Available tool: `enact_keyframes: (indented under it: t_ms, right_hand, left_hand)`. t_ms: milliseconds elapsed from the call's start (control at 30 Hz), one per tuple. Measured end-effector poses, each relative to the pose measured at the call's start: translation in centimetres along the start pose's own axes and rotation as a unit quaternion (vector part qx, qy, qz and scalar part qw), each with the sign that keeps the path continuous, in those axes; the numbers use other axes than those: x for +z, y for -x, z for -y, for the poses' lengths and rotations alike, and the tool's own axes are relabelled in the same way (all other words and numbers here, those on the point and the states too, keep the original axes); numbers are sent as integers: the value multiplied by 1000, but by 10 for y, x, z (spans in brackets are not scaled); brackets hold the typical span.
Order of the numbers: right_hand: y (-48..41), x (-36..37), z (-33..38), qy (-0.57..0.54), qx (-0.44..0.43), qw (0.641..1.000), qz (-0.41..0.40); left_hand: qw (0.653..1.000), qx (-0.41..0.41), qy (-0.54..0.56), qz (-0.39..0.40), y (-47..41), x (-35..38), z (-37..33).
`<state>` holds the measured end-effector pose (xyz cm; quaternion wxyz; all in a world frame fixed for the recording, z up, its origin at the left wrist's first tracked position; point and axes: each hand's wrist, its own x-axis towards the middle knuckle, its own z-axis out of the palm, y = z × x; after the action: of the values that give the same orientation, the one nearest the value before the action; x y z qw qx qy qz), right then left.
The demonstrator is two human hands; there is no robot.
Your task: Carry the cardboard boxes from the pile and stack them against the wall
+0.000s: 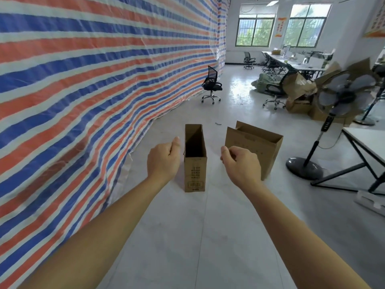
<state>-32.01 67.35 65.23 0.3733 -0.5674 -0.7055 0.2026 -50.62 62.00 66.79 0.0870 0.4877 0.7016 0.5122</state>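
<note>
Two open brown cardboard boxes stand upright on the pale floor. The narrow box [194, 163] is straight ahead; the wider box [260, 142] stands to its right. My left hand [163, 160] hovers just left of the narrow box, fingers loosely curled, holding nothing. My right hand [241, 164] hangs between the two boxes, in front of the wider one, fingers loosely curled and empty. The striped red, blue and white tarp wall [83, 90] runs along the left. A heap of crumpled cardboard [302, 92] lies far right.
A standing fan [341, 97] with a round base is at the right, next to a white table [370, 142] on a black frame. Black office chairs [211, 84] stand further down the room, with desks and windows at the back.
</note>
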Motion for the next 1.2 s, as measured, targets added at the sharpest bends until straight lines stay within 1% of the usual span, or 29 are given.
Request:
enact_keyframes:
  t_ms: [133,233,333,433,533,633,800,900,1033,1100,1200]
  right_hand:
    - [-103,35,-18,33,13,999,21]
    - [-176,49,-33,51,24,998,13]
    - [-241,66,-64,63,47,997,13]
    - [-318,99,-108,65,67,996,14]
    - [-395,134,-146,55,67,996,20]
    - [-485,169,-172,60,63,995,50]
    - [-611,220,-181,78,51,989,116]
    - [-678,263,-180,97,41,983,150]
    - [-750,331,-183,123,32,973,195]
    - [-785,370,-191,137,36,971,195]
    - [-827,428,-209,134,66,970,194]
  left_hand:
    - [1000,-22,4,9,-104,55,29]
    - [999,-22,2,47,-180,104,40]
    - [996,-30,-21,82,-240,162,56]
    - [992,-38,-41,115,-301,227,76]
    - [991,-33,-52,123,-358,285,95]
    - [991,-42,-68,106,-427,337,111]
    - [983,-78,-116,120,-527,389,135]
    - [978,-123,-123,112,-579,413,168]
    - [973,-150,-133,113,-648,444,225]
    - [971,-159,-134,120,-688,463,260]
    - [964,-179,-138,140,-742,493,316]
